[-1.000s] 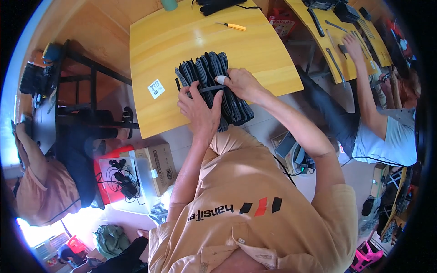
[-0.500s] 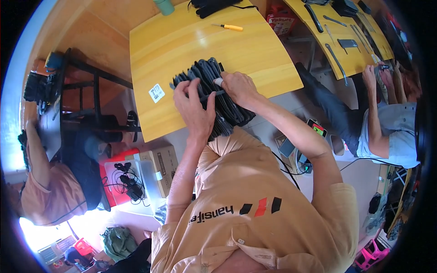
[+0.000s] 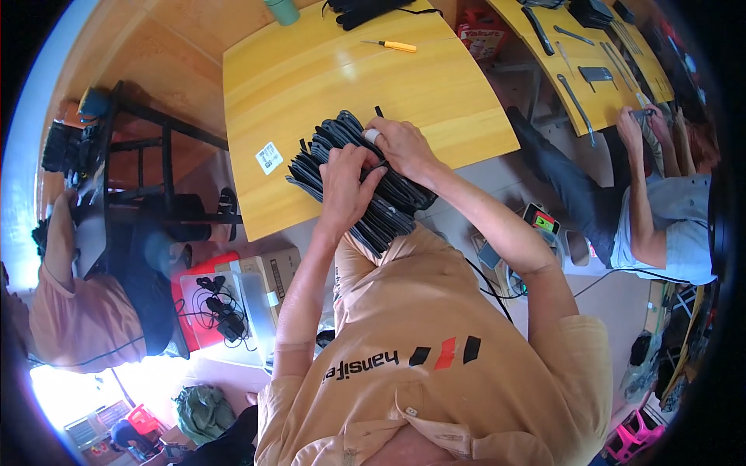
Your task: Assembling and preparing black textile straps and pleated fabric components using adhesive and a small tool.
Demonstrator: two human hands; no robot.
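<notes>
A thick bundle of black, flat fabric strips lies over the table's near edge and hangs toward my lap. Its layers stand side by side, fanned out at the left. My left hand rests across the middle of the bundle, its fingers curled in and the thumb close to them. At the bundle's right side my right hand grips the strips with bent fingers; a white band circles one finger. The fingertips of both hands nearly meet, and what lies between them is partly hidden.
The yellow wooden table bears a white label sheet, an orange-handled screwdriver, a green cup and black fabric items. Co-workers sit left and right. A clear bin with black cables stands at lower left.
My left hand's fingers have drawn in, and its thumb has closed toward them. The bundle has tilted and fanned out at the left. My right hand stays at nearly the same place.
</notes>
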